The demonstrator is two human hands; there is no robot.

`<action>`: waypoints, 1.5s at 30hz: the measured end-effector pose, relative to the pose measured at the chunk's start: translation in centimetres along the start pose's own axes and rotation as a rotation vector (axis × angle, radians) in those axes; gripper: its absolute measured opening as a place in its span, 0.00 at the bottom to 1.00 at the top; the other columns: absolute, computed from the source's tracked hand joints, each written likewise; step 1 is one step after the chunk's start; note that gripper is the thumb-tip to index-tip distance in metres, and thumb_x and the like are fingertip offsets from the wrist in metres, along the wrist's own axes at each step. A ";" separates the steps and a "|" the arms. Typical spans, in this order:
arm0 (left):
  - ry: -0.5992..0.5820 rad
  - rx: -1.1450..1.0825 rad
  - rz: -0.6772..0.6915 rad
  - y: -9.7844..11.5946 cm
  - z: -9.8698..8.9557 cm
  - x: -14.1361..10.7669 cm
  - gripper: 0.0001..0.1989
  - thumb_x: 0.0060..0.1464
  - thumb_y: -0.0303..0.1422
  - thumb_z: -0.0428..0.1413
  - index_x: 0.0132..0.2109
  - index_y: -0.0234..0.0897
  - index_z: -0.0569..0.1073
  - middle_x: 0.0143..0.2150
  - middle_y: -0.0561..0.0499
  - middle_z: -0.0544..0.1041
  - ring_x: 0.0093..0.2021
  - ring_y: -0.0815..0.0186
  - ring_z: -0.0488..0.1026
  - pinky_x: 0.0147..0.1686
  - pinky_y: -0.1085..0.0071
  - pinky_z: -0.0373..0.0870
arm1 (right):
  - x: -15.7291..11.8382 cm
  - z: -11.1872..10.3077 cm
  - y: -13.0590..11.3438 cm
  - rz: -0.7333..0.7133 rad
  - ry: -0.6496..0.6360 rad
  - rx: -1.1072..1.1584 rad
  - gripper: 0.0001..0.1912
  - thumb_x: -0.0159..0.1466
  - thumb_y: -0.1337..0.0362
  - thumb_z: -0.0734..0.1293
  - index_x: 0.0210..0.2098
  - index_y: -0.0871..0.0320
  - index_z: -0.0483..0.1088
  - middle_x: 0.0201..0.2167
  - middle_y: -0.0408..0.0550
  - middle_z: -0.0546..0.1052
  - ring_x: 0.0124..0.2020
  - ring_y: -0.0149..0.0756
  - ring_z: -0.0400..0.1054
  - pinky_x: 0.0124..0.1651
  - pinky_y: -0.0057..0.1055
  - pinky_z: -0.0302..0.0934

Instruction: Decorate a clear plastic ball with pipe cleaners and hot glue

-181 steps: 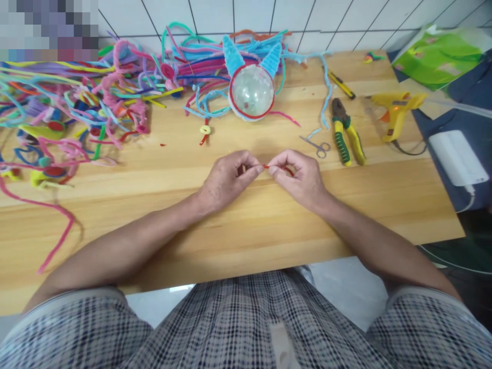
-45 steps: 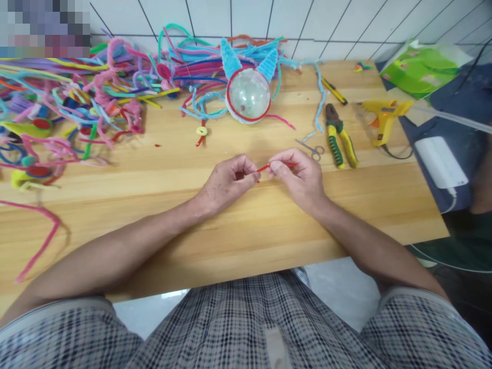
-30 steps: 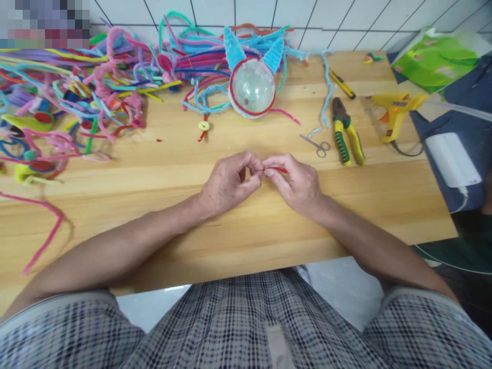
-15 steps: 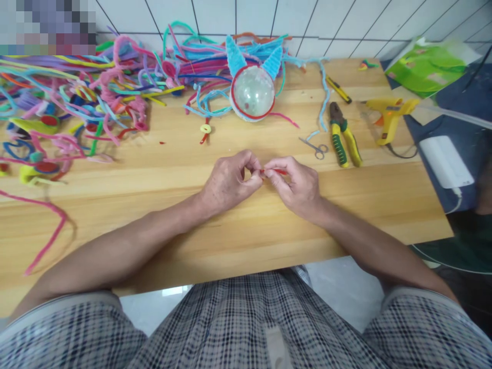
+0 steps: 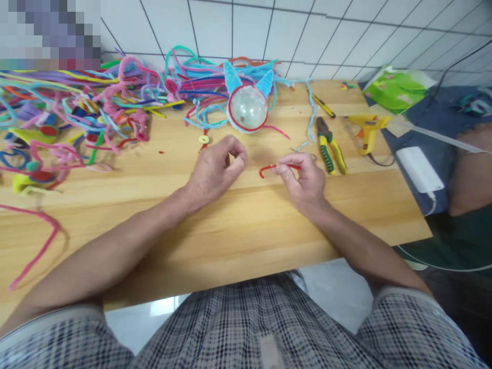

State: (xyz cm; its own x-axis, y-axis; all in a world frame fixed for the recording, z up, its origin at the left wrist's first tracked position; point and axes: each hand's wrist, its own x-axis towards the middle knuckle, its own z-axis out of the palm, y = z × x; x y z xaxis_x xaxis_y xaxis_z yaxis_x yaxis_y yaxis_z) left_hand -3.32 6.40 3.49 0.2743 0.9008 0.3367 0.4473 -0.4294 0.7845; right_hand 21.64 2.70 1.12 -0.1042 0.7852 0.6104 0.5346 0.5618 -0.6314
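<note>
Head view, nearest first: on the near left of the table (image 5: 230, 246) lies a bent pink pipe cleaner (image 5: 48, 236). Toward the middle, the right hand (image 5: 305, 182) grips a red pipe cleaner (image 5: 267, 168) between thumb and fingers, its hooked end pointing left above the wood. The left hand (image 5: 215, 169), well apart from it, is loosely curled, thumb and forefinger bent toward each other; whether their tips meet, I cannot tell.

Scissors (image 5: 313, 156) lie partly hidden behind the right hand. To their right are green-and-yellow pliers (image 5: 329, 146), then a yellow glue gun (image 5: 369, 130), with a white box (image 5: 421, 169) beyond the table's right edge. Just beyond the left hand is a yellow ring (image 5: 203, 139) on a red stem.

Farther back, a clear round container (image 5: 249, 108) with a red rim and two blue fuzzy ears sits tilted toward the camera. A small dark spot shows through its wall, but whether it lies inside is unclear. Right of it are a light-blue strand (image 5: 312, 113) and a yellow cutter (image 5: 324, 106). At the far right sits a green packet (image 5: 395, 92), contents hidden. A tangled pile of coloured pipe cleaners (image 5: 77, 102) spreads across the far left, near the tiled wall (image 5: 249, 31).
</note>
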 end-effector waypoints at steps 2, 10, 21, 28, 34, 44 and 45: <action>-0.138 -0.128 0.027 0.8 0.6 -0.6 0.10 0.70 0.41 0.63 0.44 0.38 0.79 0.29 0.57 0.74 0.26 0.71 0.64 0.29 0.73 0.61 | 0.1 0.1 0.0 0.020 -0.062 0.034 0.11 0.80 0.49 0.69 0.50 0.48 0.79 0.43 0.43 0.90 0.41 0.38 0.88 0.48 0.35 0.81; -0.196 -0.305 -0.015 1.1 1.9 -2.3 0.14 0.72 0.41 0.62 0.40 0.37 0.78 0.30 0.54 0.76 0.27 0.71 0.63 0.29 0.73 0.60 | 0.4 0.1 -0.2 0.112 -0.203 0.160 0.15 0.77 0.45 0.73 0.49 0.49 0.80 0.43 0.44 0.89 0.43 0.40 0.87 0.50 0.36 0.79; -0.181 -0.542 -0.148 0.3 2.5 -2.3 0.13 0.65 0.43 0.68 0.41 0.37 0.81 0.30 0.55 0.77 0.29 0.71 0.67 0.32 0.74 0.65 | 0.8 0.5 -0.5 0.157 -0.265 0.157 0.16 0.76 0.47 0.72 0.40 0.51 0.81 0.38 0.44 0.89 0.38 0.38 0.81 0.47 0.36 0.74; -0.274 -0.556 -0.312 0.8 2.0 -1.6 0.16 0.63 0.45 0.69 0.36 0.38 0.78 0.27 0.55 0.77 0.24 0.73 0.62 0.27 0.73 0.60 | 1.4 0.4 0.7 0.376 -0.208 0.373 0.20 0.73 0.42 0.75 0.42 0.52 0.82 0.34 0.43 0.87 0.36 0.37 0.82 0.45 0.35 0.75; -0.337 -0.508 -0.312 0.6 2.0 -1.4 0.20 0.63 0.48 0.68 0.34 0.38 0.76 0.25 0.56 0.73 0.25 0.72 0.60 0.27 0.73 0.58 | 2.3 -0.1 1.4 0.418 -0.149 0.537 0.26 0.69 0.36 0.77 0.40 0.54 0.82 0.33 0.43 0.87 0.33 0.34 0.82 0.43 0.32 0.77; -0.788 -0.511 -0.231 1.9 0.4 -0.9 0.26 0.67 0.53 0.66 0.34 0.40 0.67 0.29 0.59 0.61 0.28 0.71 0.57 0.27 0.74 0.58 | 2.1 0.3 0.1 0.507 -0.190 0.612 0.31 0.64 0.30 0.78 0.37 0.52 0.80 0.30 0.41 0.84 0.31 0.35 0.79 0.42 0.34 0.78; -0.802 -0.510 -0.230 2.0 0.3 -0.8 0.26 0.68 0.53 0.65 0.34 0.40 0.67 0.29 0.59 0.61 0.28 0.71 0.57 0.27 0.74 0.58 | 2.0 0.4 0.0 0.517 -0.189 0.628 0.31 0.63 0.30 0.78 0.37 0.52 0.80 0.29 0.41 0.83 0.31 0.34 0.79 0.42 0.33 0.78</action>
State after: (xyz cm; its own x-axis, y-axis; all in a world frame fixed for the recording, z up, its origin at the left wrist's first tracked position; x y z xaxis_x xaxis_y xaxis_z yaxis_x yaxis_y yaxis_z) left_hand -2.40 4.80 4.62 0.8082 0.5670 -0.1589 0.1922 0.0010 0.9814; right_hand 21.11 4.39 2.21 -0.1428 0.9830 0.1153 -0.0077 0.1154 -0.9933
